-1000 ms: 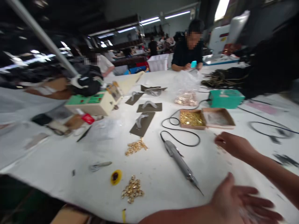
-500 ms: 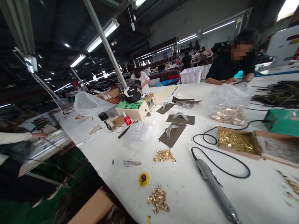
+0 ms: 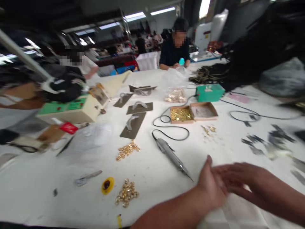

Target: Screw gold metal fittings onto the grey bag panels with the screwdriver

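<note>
My left hand [image 3: 213,186] and my right hand [image 3: 245,178] meet above the near right of the white table, blurred by motion. The left thumb points up, apart from the palm; its other fingers are partly hidden by my right hand. My right fingers stretch out across the left palm. I see nothing held in either hand. Just left of them lies a grey electric screwdriver [image 3: 170,154], its bit pointing towards me. Farther left are a pile of gold fittings [image 3: 126,193], a yellow round roll [image 3: 108,185] and another gold pile [image 3: 128,149].
Flat grey-brown panels with wrapped handles [image 3: 139,108] lie mid-table. Behind the screwdriver are a cardboard box of gold parts [image 3: 181,114] and a green power box [image 3: 210,93] with a black cable. Dark pieces [image 3: 254,140] lie right. A co-worker [image 3: 175,47] sits opposite.
The view has swung right and dropped. Both my hands, out of sight before, are now together at the lower right. The screwdriver and gold piles appear farther left.
</note>
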`<state>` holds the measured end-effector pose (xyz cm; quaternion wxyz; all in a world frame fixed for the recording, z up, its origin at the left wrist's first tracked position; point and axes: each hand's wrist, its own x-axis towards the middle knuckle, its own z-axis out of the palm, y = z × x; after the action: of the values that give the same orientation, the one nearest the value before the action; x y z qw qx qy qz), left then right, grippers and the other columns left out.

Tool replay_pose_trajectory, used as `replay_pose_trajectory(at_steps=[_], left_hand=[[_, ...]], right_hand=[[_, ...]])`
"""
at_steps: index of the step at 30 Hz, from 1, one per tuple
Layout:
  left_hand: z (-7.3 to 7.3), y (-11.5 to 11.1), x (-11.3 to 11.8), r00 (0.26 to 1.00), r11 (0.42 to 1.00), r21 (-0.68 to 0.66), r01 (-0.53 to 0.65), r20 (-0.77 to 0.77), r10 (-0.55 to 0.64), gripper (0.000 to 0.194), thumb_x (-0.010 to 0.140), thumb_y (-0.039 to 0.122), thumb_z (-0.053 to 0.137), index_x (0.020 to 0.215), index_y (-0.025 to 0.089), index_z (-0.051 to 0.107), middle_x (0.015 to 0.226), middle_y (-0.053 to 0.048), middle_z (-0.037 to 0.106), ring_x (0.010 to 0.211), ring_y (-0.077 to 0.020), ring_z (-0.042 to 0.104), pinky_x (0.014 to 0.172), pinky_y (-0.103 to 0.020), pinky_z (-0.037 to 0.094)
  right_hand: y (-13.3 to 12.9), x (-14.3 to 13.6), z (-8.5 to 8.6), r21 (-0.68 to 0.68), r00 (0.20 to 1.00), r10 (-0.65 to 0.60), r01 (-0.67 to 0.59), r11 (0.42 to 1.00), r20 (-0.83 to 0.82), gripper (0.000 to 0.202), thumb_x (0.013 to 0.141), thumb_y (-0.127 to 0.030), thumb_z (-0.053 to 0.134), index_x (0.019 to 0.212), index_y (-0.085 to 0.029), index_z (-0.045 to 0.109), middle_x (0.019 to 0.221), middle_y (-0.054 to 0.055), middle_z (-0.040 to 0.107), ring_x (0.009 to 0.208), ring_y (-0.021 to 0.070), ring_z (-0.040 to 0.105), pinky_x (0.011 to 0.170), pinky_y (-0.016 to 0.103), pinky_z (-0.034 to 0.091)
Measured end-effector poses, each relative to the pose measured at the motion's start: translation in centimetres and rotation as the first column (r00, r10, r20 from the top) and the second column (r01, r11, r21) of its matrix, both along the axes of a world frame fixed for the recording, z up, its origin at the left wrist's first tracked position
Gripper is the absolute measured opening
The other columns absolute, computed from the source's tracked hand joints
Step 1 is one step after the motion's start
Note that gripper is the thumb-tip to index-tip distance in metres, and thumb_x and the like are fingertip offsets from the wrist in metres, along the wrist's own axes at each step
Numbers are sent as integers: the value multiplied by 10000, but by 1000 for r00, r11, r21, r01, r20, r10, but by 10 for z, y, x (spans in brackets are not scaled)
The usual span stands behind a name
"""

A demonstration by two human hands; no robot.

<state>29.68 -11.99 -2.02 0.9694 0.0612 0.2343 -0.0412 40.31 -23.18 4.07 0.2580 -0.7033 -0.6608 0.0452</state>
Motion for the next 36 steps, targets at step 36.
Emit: replay_pose_trajectory(at_steps=[36], left_hand=[[11,9,4,996,996,11,87,13,-88,544,1018,528,494,1068,55,757,1025,-171,759,988,-277,736,929,-373,540]], right_hand=[[9,38,18,-464,902,-420,331,822,-101,146,938,-305,576,873,-239,688,886,4,713,754,150,617,693,276,414]])
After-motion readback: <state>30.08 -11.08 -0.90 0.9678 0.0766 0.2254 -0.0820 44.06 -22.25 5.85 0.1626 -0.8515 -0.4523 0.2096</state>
